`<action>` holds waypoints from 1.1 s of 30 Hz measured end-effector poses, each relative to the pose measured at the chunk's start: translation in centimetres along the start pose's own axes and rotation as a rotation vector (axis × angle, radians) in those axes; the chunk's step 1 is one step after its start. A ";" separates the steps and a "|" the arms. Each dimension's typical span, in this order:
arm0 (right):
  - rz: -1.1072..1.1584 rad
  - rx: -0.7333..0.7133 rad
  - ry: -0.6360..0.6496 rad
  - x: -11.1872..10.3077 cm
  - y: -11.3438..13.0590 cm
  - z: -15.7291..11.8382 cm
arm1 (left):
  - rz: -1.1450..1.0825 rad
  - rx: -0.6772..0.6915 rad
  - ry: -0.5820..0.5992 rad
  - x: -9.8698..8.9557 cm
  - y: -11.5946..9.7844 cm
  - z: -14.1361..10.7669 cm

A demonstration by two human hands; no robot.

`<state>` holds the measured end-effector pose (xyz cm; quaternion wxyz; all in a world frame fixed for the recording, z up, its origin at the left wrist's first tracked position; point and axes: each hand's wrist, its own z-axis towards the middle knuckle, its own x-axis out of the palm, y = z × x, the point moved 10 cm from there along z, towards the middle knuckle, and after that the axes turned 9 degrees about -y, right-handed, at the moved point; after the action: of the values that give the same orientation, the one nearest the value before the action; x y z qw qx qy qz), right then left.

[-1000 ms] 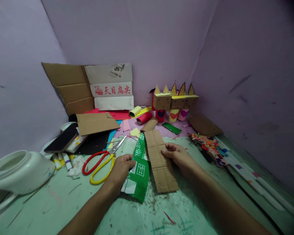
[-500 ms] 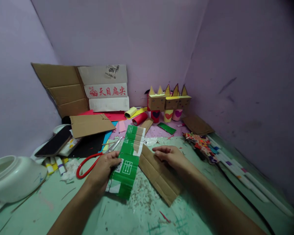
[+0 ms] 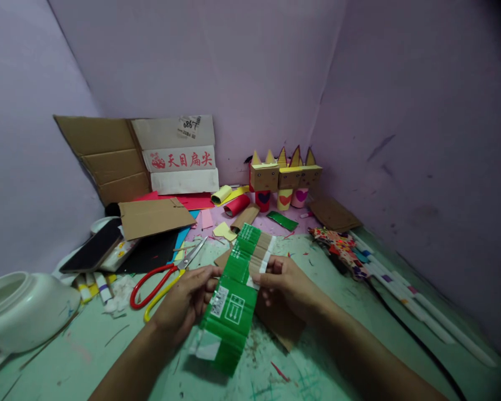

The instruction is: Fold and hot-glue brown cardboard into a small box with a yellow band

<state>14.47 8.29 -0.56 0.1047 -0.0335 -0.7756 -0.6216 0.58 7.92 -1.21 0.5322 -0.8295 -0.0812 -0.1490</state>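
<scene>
Pale purple walls [image 3: 250, 72] meet behind a stained green tabletop [image 3: 125, 356]. At far left, a white pot-like vessel [image 3: 37, 309] lies near red-and-yellow-handled scissors [image 3: 180, 268]; behind them, an opened carton [image 3: 183, 159] reads 天目扁尖 in red, with a sticker bearing upside-down figures. At centre, the left hand [image 3: 190, 298] grips the left edge of a green printed cardboard strip [image 3: 236, 283], while the right hand [image 3: 286, 284] pinches its right edge, thumb on top. The strip, above a brown cardboard piece [image 3: 281, 323], shows a QR-like code, framed arrows and tiny illegible white print. Heart-marked cardboard figures [image 3: 264, 179] stand behind, rightward.
</scene>
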 end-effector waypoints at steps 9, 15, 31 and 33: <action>-0.064 0.004 0.016 0.3 -0.5 0.2 | 0.161 0.028 0.177 2.0 1.6 0.1; -0.179 -0.157 -0.281 -4.5 1.7 1.3 | 0.080 0.089 -0.007 -0.8 -0.4 0.8; -0.994 -0.275 -0.394 -5.3 2.4 -0.9 | -0.107 0.153 -0.313 -5.5 -3.3 0.4; -1.171 -0.279 -0.322 -3.7 2.0 -1.1 | -0.055 0.121 -0.273 -5.1 -2.7 0.6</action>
<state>18.64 7.95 0.87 -0.3772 0.2906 -0.5827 -0.6586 -4.94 9.73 -0.85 0.5608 -0.8059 -0.1845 -0.0440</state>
